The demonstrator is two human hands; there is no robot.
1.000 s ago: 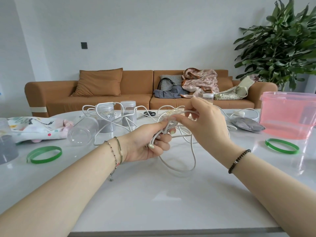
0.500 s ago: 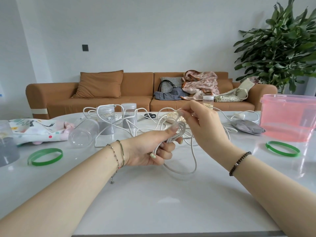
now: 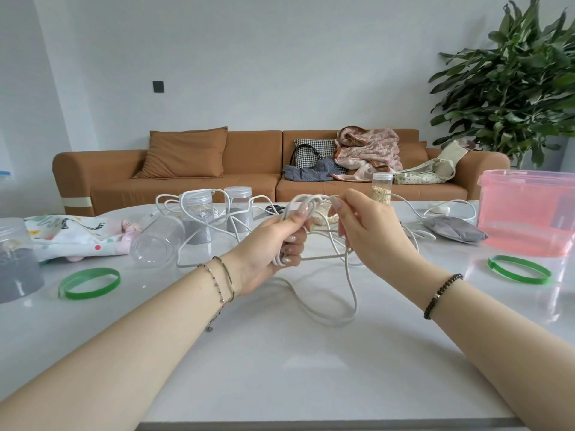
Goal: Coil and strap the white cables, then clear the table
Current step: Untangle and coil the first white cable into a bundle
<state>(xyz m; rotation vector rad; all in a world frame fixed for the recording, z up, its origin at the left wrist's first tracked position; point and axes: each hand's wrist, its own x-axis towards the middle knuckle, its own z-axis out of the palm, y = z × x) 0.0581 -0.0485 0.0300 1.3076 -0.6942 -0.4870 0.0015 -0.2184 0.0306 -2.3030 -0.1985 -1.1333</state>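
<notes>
A long white cable (image 3: 348,287) hangs in loops between my hands above the white table (image 3: 280,368). My left hand (image 3: 273,244) grips a bundle of gathered loops, thumb pressed on top. My right hand (image 3: 370,228) pinches a strand at the top of the bundle, just right of my left thumb. One big loop droops onto the table in front of my hands. More white cable (image 3: 199,209) lies tangled around the jars behind, and a strand runs right to a white plug (image 3: 438,209).
Two green strap rings lie on the table, one at the left (image 3: 89,283) and one at the right (image 3: 519,269). Clear jars (image 3: 199,219) and a tipped cup (image 3: 157,242) stand at the back left, with scissors (image 3: 273,209), a grey pouch (image 3: 455,231), a pink tub (image 3: 529,209) and a printed cloth (image 3: 68,234).
Both hands have risen a little. My right hand has brought its strand up to the top of the bundle in my left hand, adding another loop.
</notes>
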